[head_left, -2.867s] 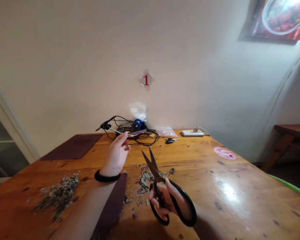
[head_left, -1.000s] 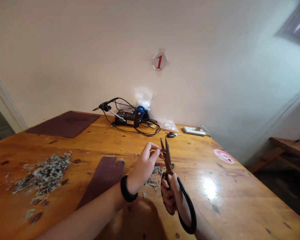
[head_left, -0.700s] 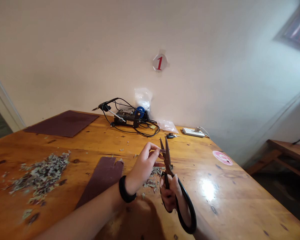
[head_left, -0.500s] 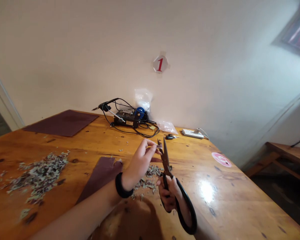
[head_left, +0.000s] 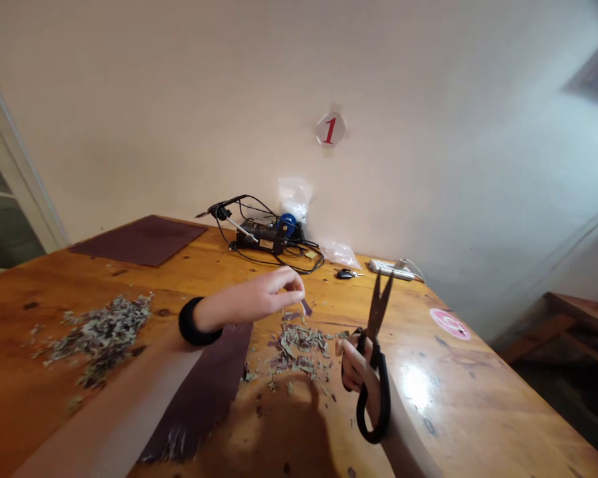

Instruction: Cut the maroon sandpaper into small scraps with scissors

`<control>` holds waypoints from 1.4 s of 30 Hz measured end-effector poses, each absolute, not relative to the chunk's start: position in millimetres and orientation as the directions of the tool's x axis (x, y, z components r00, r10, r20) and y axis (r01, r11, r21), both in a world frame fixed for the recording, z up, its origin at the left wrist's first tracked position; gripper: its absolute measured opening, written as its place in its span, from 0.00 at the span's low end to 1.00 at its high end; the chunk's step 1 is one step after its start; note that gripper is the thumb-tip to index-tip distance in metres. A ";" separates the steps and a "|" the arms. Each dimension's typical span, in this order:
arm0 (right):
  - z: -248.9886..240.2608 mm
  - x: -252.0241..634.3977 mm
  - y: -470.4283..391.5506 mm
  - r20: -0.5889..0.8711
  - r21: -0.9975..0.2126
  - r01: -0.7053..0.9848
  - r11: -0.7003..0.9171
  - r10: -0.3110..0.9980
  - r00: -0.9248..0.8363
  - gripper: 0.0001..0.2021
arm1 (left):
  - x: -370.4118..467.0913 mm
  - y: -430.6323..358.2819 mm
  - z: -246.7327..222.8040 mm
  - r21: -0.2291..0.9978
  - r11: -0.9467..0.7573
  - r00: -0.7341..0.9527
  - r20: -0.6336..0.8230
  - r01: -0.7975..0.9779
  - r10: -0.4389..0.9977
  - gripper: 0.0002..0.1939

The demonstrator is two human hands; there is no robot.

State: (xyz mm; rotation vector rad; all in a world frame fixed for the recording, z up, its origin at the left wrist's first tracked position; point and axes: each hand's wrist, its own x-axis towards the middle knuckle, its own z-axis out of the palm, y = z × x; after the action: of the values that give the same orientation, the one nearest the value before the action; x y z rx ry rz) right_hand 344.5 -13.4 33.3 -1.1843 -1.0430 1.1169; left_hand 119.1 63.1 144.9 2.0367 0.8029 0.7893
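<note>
My right hand (head_left: 361, 368) grips black-handled scissors (head_left: 379, 309), their dark blades pointing up and slightly apart, with nothing between them. To the left, my left hand (head_left: 274, 292) wears a black wristband, its thumb and fingers drawn together in a pinch. A small maroon scrap (head_left: 306, 307) shows just under its fingertips; whether it is held or dropping I cannot tell. Beneath is a pile of cut shreds (head_left: 303, 342), maroon and greyish. A maroon sheet (head_left: 204, 372) with ragged, fringed edges lies partly behind my left forearm.
A larger heap of shreds (head_left: 107, 332) lies on the left of the wooden table (head_left: 458, 398). Behind are another maroon sheet (head_left: 139, 240), a black corded device (head_left: 262, 237), plastic bags (head_left: 341, 254), a key (head_left: 347, 273) and a power strip (head_left: 391, 268).
My left hand has drawn back leftward from the blades, and small bits now show below it. My right hand has moved the scissors to the right. The view has shifted slightly left.
</note>
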 end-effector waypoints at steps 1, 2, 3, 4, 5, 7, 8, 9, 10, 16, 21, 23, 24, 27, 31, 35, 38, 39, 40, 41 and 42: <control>34.2 344.9 -14.8 0.054 -0.994 -0.085 0.068 0.986 0.160 0.28 | 122.6 59.6 144.1 0.831 -0.486 0.644 0.219 0.270 0.733 0.07; 34.7 344.7 -16.7 0.080 -0.993 -0.077 0.094 0.984 0.159 0.28 | 126.6 56.3 143.0 0.829 -0.487 0.677 0.193 0.275 0.711 0.07; 34.8 344.1 -19.0 0.101 -0.991 -0.067 0.112 0.984 0.149 0.27 | 130.8 53.5 141.7 0.831 -0.486 0.700 0.175 0.273 0.693 0.06; 34.4 343.3 -21.3 0.114 -0.991 -0.055 0.123 0.985 0.133 0.25 | 134.8 51.3 140.3 0.835 -0.483 0.716 0.164 0.266 0.679 0.06; 33.5 342.4 -23.6 0.122 -0.991 -0.043 0.127 0.986 0.115 0.24 | 138.4 49.8 138.8 0.841 -0.477 0.725 0.161 0.254 0.670 0.06; 31.1 340.8 -26.9 0.128 -0.991 -0.016 0.130 0.987 0.093 0.22 | 143.5 49.2 135.5 0.858 -0.460 0.735 0.158 0.228 0.659 0.06; 30.0 340.3 -27.8 0.131 -0.991 -0.001 0.132 0.987 0.090 0.22 | 145.2 49.9 133.6 0.868 -0.448 0.737 0.156 0.216 0.658 0.06; 29.2 340.0 -28.2 0.137 -0.991 0.016 0.136 0.986 0.092 0.22 | 146.6 51.0 131.5 0.878 -0.433 0.735 0.154 0.206 0.660 0.06; 29.0 339.8 -28.2 0.145 -0.989 0.033 0.142 0.985 0.098 0.22 | 147.7 52.5 129.4 0.888 -0.415 0.732 0.149 0.197 0.665 0.06; 34.2 340.5 -27.5 0.225 -0.968 0.165 0.189 0.944 0.240 0.20 | 153.5 59.5 116.7 0.975 -0.177 0.704 0.030 0.137 0.709 0.09; 32.2 344.8 -25.7 0.261 -0.948 0.258 0.186 0.918 0.299 0.20 | 155.8 58.2 113.8 0.997 0.034 0.661 -0.071 0.068 0.747 0.19; 28.5 347.7 -24.4 0.262 -0.944 0.276 0.182 0.921 0.289 0.20 | 156.9 57.7 113.8 0.997 0.042 0.641 -0.071 0.061 0.765 0.21; 26.4 349.2 -23.8 0.264 -0.941 0.285 0.182 0.921 0.285 0.21 | 157.6 57.6 113.6 0.997 0.043 0.629 -0.072 0.061 0.774 0.21; 20.9 353.0 -22.9 0.264 -0.935 0.308 0.175 0.923 0.278 0.21 | 159.8 57.8 112.3 0.997 0.044 0.601 -0.070 0.057 0.796 0.22; 18.7 354.3 -23.7 0.257 -0.935 0.312 0.170 0.930 0.262 0.22 | 160.8 58.8 108.5 0.999 0.041 0.595 -0.052 0.032 0.802 0.22; 20.3 354.0 -24.6 0.256 -0.938 0.297 0.179 0.935 0.245 0.23 | 160.2 59.3 106.1 0.999 0.045 0.579 -0.054 0.030 0.814 0.20; 19.5 355.1 -23.6 0.260 -0.935 0.305 0.179 0.933 0.248 0.22 | 160.4 59.1 107.2 0.997 0.072 0.587 -0.075 0.028 0.806 0.18; 18.8 355.5 -23.0 0.259 -0.934 0.309 0.177 0.933 0.249 0.22 | 160.6 59.0 108.1 0.996 0.084 0.591 -0.085 0.029 0.802 0.18; 18.1 355.8 -22.5 0.258 -0.934 0.313 0.175 0.933 0.251 0.22 | 160.8 58.7 109.1 0.995 0.097 0.595 -0.096 0.031 0.798 0.17; 17.4 355.9 -22.2 0.258 -0.933 0.316 0.172 0.933 0.252 0.21 | 161.1 58.4 110.0 0.993 0.111 0.599 -0.108 0.032 0.794 0.17; 17.0 355.8 -22.1 0.258 -0.932 0.319 0.171 0.932 0.253 0.21 | 161.4 58.0 110.9 0.992 0.124 0.600 -0.117 0.031 0.791 0.17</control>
State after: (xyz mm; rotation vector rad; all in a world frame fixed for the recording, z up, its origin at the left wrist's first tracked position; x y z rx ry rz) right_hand 355.8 -22.1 17.0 -1.3733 -1.2866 0.6732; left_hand 161.4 58.0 110.9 1.3480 0.7772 0.6447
